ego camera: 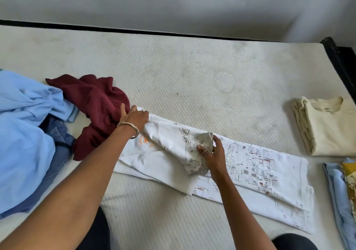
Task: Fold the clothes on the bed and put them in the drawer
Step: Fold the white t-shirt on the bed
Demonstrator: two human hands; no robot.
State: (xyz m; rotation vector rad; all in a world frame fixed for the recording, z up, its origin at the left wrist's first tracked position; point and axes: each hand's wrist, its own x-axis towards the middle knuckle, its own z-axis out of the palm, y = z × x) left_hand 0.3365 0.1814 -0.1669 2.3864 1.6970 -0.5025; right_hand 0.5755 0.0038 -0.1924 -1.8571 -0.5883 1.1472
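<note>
Head view, nearest first: 2 bare forearms reach from 6 o'clock across the bed (192,72) to a white printed T-shirt (256,174), which lies along the mattress from centre toward 4 o'clock, partly folded lengthwise. The right hand (212,151), at centre, pinches a bunched piece of that shirt's printed cloth between thumb and curled fingers (217,140). The left hand (134,117), with bangles (131,129) on the wrist, rests at the shirt's 10 o'clock end, fingers curled over the cloth edge there, gripping it.

At 9 o'clock lies an unfolded heap: a light blue garment (25,134) over blue jeans (59,134), with a maroon garment (96,103) crumpled just beside the left hand and touching it.

At 3 o'clock a folded cream T-shirt (331,128) sits apart from the white shirt. At 4 o'clock, by the frame edge, lies a folded pale blue garment (337,190) with yellow patterned cloth (349,174) on it.

Farthest, at 12 o'clock, a grey wall (173,3) rises behind the bed's dark edge.
</note>
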